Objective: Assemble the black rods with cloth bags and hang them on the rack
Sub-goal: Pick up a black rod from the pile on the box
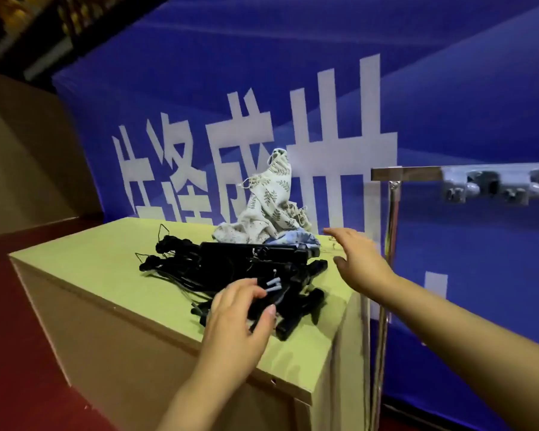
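Note:
A heap of black rods [246, 269] with thin cords lies on the pale green top of a cardboard box [84, 269]. Behind it stands a pile of cream cloth bags [271, 197] printed with leaves, one peak sticking up. My left hand [240, 318] rests on the near edge of the rod heap, fingers curled around a black rod with light tips. My right hand [358, 262] hovers flat and open to the right of the rods and bags, holding nothing. The metal rack [389, 206] stands right of the box.
The rack's horizontal bar [423, 173] runs off to the right with silver hooks [492, 189] under it. A blue banner with large white characters [333, 135] hangs close behind. Red floor [19, 353] lies to the left of the box.

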A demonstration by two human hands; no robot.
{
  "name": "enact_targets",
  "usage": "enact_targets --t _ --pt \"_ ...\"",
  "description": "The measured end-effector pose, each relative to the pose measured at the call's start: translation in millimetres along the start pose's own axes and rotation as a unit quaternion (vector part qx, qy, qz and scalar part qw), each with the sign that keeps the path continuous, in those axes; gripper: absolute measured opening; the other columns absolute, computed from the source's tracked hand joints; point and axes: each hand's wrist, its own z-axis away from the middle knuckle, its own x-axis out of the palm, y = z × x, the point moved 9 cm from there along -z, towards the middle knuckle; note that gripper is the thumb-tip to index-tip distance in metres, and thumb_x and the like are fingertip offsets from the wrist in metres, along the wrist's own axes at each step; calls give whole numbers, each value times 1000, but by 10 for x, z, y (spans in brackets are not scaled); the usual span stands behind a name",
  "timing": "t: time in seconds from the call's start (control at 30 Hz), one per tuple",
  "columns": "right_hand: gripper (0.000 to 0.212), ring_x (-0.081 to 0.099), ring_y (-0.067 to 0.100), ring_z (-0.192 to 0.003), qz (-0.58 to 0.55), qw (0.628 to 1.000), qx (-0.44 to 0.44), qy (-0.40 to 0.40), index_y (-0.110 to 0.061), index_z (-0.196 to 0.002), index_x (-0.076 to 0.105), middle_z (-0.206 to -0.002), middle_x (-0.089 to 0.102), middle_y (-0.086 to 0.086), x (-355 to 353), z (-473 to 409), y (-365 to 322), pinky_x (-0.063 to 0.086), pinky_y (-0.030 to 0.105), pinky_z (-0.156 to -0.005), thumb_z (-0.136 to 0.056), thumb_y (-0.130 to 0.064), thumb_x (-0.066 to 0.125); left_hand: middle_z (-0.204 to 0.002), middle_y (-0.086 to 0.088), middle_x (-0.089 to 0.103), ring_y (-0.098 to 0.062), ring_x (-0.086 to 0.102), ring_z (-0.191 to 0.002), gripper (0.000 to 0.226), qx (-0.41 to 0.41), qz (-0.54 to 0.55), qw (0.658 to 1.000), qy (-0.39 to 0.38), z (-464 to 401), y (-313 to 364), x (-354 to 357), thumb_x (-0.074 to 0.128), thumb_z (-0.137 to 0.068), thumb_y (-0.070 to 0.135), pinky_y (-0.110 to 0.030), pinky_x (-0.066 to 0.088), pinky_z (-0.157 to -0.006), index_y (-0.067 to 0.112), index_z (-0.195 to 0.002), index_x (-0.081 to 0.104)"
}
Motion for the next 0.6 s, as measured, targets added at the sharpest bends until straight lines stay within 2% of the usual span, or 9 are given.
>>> enact_targets --t 0.07,0.17,0.23,0.33,0.4,0.43,0.53,0.6 --pt "65 39 25 -129 65 996 -23 -52 -30 -138 38 -145 41 -2 228 -216 -121 40 40 -101 -83 -2 53 -131 22 39 -6 29 -130 50 -8 -47 998 -43 -108 -115 43 39 -79 59 -34 30 -107 33 -119 54" --pt "66 34 24 -132 129 982 -42 -134 -33 -140 35 -149 35 -3 593 -481 -190 40 43 -101 -83 -7 56 -151 16 21 -10 12 -141 52 -45 -98 987 -115 -247 -388 158 48 -88 53 -41 21 -115 38 -136 37" --pt "63 34 24 -132 135 978 -44 -152 -34 -138 39 -148 37 -3 701 -575 -159 40 45 -102 -83 -9 59 -155 15 10 -12 6 -144 60 -71 -105 980 -151 -234 -564 234 48 -88 55 -44 19 -116 39 -142 27" --pt "47 51 24 -117 80 980 -38 -179 -28 -131 50 -137 51 3 748 -613 -115 46 38 -94 -86 -15 61 -158 14 1 -15 7 -146 71 -105 -101 967 -209 -181 -754 393 48 -86 60 -49 19 -115 38 -146 16" --pt "32 58 24 -102 3 988 -14 -156 -18 -119 56 -120 62 8 727 -628 -72 47 35 -84 -88 -21 62 -158 13 0 -17 7 -146 73 -111 -118 957 -239 -120 -834 504 47 -86 61 -51 16 -116 39 -147 12" --pt "27 59 25 -97 -36 992 -1 -120 -16 -113 56 -112 64 9 682 -651 -46 48 36 -81 -87 -23 62 -158 13 -1 -17 5 -146 73 -110 -127 954 -248 -98 -855 543 46 -86 61 -51 13 -116 40 -147 11" --pt "20 62 26 -86 -87 995 13 -48 -16 -104 55 -101 67 9 565 -664 2 53 43 -78 -87 -21 63 -158 15 -1 -17 -6 -146 70 -107 -149 949 -255 -70 -864 627 43 -89 60 -51 6 -116 42 -147 9" --pt "18 63 26 -81 -103 994 14 -20 -17 -101 54 -96 67 8 469 -641 37 54 41 -74 -87 -20 64 -158 14 0 -18 -7 -146 68 -105 -156 951 -245 -82 -852 664 42 -89 59 -51 5 -115 42 -146 9"
